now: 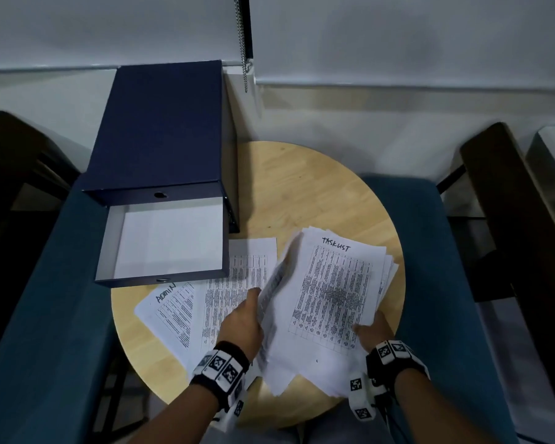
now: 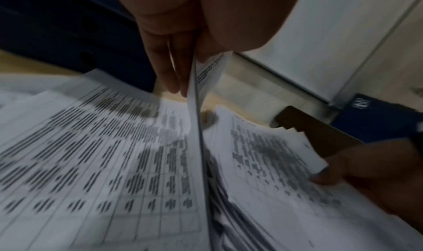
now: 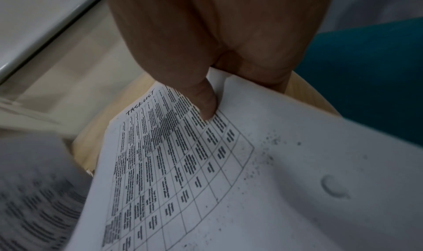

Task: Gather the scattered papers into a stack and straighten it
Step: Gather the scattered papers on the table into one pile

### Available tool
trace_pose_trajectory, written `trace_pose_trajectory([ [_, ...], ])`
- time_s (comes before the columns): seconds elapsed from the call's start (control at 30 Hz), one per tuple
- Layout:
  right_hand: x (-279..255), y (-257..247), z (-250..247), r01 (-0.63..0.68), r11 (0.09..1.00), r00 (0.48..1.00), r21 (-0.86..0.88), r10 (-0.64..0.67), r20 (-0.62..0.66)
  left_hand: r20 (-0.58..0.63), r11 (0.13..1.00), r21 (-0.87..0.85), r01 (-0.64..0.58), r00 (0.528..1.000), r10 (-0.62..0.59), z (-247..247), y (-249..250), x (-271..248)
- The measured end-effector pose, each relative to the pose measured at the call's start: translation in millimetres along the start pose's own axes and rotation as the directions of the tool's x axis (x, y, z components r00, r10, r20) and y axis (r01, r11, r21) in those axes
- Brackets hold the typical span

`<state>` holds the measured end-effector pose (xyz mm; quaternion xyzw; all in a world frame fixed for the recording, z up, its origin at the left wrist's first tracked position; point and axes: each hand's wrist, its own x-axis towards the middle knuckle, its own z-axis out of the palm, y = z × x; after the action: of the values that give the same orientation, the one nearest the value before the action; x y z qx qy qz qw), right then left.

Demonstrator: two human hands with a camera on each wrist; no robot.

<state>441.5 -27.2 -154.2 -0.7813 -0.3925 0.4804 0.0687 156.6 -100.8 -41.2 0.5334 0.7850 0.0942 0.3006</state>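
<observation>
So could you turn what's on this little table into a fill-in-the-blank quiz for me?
1. The handwritten heading on the top sheet under the right hand reads ____.
2. The sheet lying flat nearest the open drawer is headed ____.
3. The left hand grips a sheet that stands on its ____.
4. The wooden table is ____ in shape.

Missing words: TASKLIST; ADMIN; edge; round

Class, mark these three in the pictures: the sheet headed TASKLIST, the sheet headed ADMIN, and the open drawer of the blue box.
TASKLIST sheet (image 1: 334,293): head view, middle of its printed table.
ADMIN sheet (image 1: 170,315): head view, on its table below the heading.
open drawer (image 1: 167,241): head view, bare white floor.
</observation>
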Motion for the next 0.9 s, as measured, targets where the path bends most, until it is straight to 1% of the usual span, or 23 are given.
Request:
trace_pose_trajectory([
  [0.07, -1.8, -2.1, 0.1, 0.012, 1.0, 1.0, 0.019, -0.012, -0.005, -0.075, 0.999, -0.018, -0.05, 0.996, 0.049, -12.7, 12.8, -7.5],
  [0.1, -2.3, -1.6, 0.2, 0.019, 0.999, 1.0, 0.029, -0.019, -0.008, -0.135, 0.996, -0.049, -0.07, 0.989, 0.063, -21.6, 20.0, -10.9],
  [0.17, -3.4, -0.8, -1.6, 0.026, 0.999, 1.0, 0.035, -0.026, -0.009, -0.283, 0.983, -0.14, -0.119, 0.956, 0.076, -42.9, 36.1, -16.0],
  [0.23, -3.3, 0.6, -5.3, 0.039, 0.999, 0.999, 0.026, -0.04, 0.004, -0.433, 0.958, -0.198, -0.209, 0.895, 0.106, -67.4, 52.7, -18.1],
  [0.3, -4.2, -0.1, -8.4, 0.039, 0.999, 0.999, 0.012, -0.039, 0.021, -0.562, 0.925, -0.21, -0.318, 0.813, 0.152, -94.1, 65.6, -15.6],
  [0.37, -2.3, -0.6, -10.0, 0.025, 1.0, 0.999, -0.005, -0.024, 0.04, -0.67, 0.895, -0.194, -0.402, 0.72, 0.179, -118.2, 73.5, -9.0],
  [0.4, -0.6, -0.8, -10.4, 0.018, 1.0, 0.998, -0.018, -0.017, 0.052, -0.703, 0.887, -0.188, -0.422, 0.688, 0.178, -127.5, 75.8, -5.2],
  [0.43, -2.0, -3.0, -11.2, 0.013, 0.999, 0.998, -0.03, -0.011, 0.064, -0.714, 0.883, -0.202, -0.424, 0.681, 0.164, -133.6, 78.1, -1.4],
  [0.47, -0.5, -3.5, -11.1, 0.009, 1.0, 0.997, -0.03, -0.006, 0.076, -0.703, 0.879, -0.237, -0.413, 0.698, 0.139, -136.0, 80.5, 2.9],
  [0.5, -1.2, -4.8, -12.4, 0.006, 1.0, 0.996, -0.02, -0.005, 0.087, -0.673, 0.875, -0.285, -0.392, 0.732, 0.108, -134.9, 83.0, 7.2],
  [0.53, -2.5, -5.8, -14.0, -0.006, 1.0, 0.995, 0.01, 0.005, 0.099, -0.625, 0.873, -0.339, -0.352, 0.777, 0.071, -129.8, 84.9, 11.3],
  [0.6, -2.9, -8.1, -15.5, -0.015, 0.996, 0.993, 0.088, 0.004, 0.122, -0.506, 0.876, -0.42, -0.238, 0.863, -0.008, -107.9, 82.9, 20.7],
  [0.63, -2.8, -8.8, -16.0, -0.039, 0.989, 0.99, 0.14, 0.02, 0.138, -0.445, 0.878, -0.445, -0.177, 0.894, -0.045, -92.1, 78.9, 27.1],
  [0.7, 0.1, -7.9, -17.5, -0.091, 0.968, 0.98, 0.232, 0.046, 0.194, -0.319, 0.861, -0.504, -0.065, 0.941, -0.116, -58.0, 70.6, 39.9],
  [0.77, 3.1, -9.2, -20.2, -0.169, 0.922, 0.964, 0.348, 0.081, 0.254, -0.15, 0.855, -0.517, 0.044, 0.979, -0.141, -23.4, 59.4, 52.7],
  [0.8, 1.3, -11.6, -22.9, -0.199, 0.908, 0.957, 0.369, 0.099, 0.274, -0.045, 0.866, -0.489, 0.099, 0.989, -0.139, -7.5, 54.0, 57.1],
  [0.83, 1.3, -12.1, -24.1, -0.234, 0.894, 0.948, 0.383, 0.123, 0.294, 0.058, 0.881, -0.448, 0.153, 0.988, -0.142, 6.9, 47.8, 60.0],
  [0.87, -1.6, -12.8, -24.9, -0.247, 0.891, 0.948, 0.381, 0.141, 0.286, 0.139, 0.892, -0.405, 0.201, 0.978, -0.157, 18.2, 40.2, 61.3],
  [0.9, -3.7, -14.5, -25.6, -0.237, 0.888, 0.953, 0.394, 0.135, 0.27, 0.178, 0.898, -0.373, 0.236, 0.967, -0.18, 28.1, 30.0, 62.7],
])
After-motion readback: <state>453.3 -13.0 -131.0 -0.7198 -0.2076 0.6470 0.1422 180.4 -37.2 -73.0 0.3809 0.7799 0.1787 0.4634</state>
